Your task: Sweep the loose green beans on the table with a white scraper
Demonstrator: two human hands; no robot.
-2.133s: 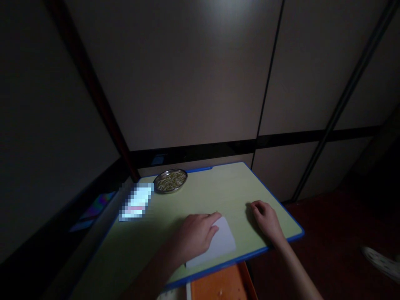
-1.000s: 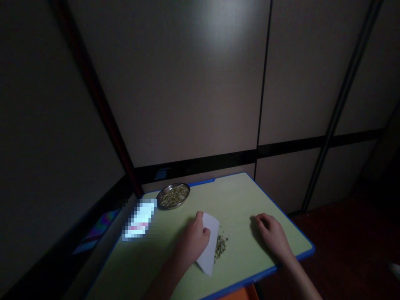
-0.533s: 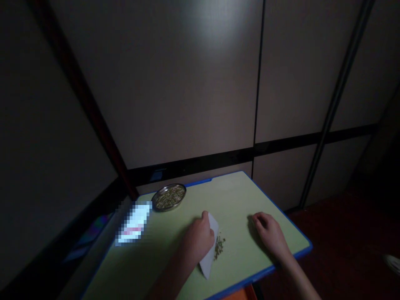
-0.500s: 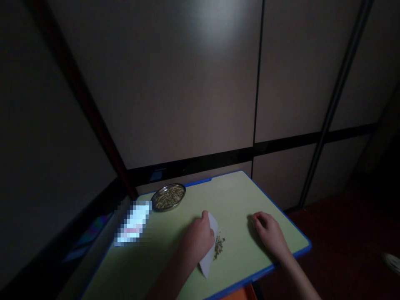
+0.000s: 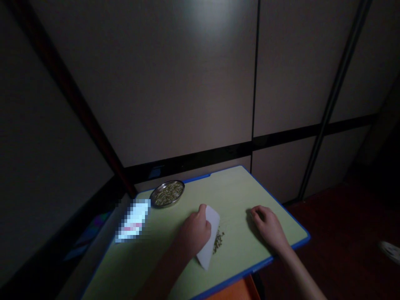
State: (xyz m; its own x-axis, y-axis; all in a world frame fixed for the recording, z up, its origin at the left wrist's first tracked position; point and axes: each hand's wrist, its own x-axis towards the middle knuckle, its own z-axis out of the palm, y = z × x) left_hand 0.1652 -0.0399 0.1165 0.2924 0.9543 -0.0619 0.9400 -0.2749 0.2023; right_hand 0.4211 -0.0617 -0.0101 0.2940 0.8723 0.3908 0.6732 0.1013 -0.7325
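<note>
My left hand (image 5: 194, 233) is closed around the top edge of a white card (image 5: 208, 250), which stands tilted on the table. Right beside the card's right face lies a small scattered heap of greenish-brown seeds or grains (image 5: 218, 241). My right hand (image 5: 268, 227) rests on the table to the right of the heap, apart from it. Its fingers are curled with thumb and forefinger together; whether anything is between them is hidden. Farther back, a round metal dish (image 5: 165, 206) holds many similar seeds.
The light green table (image 5: 231, 187) has a blue edge. At its left lies a bright, pixelated rectangle (image 5: 134, 221). Cabinet panels (image 5: 193, 104) stand close behind. An orange surface (image 5: 236, 290) shows below the front edge, and a shoe (image 5: 390, 251) is on the dark floor at right.
The white card has tilted so that more of its face shows beside the left hand. The right hand stays curled in nearly the same place. The whole view has shifted slightly.
</note>
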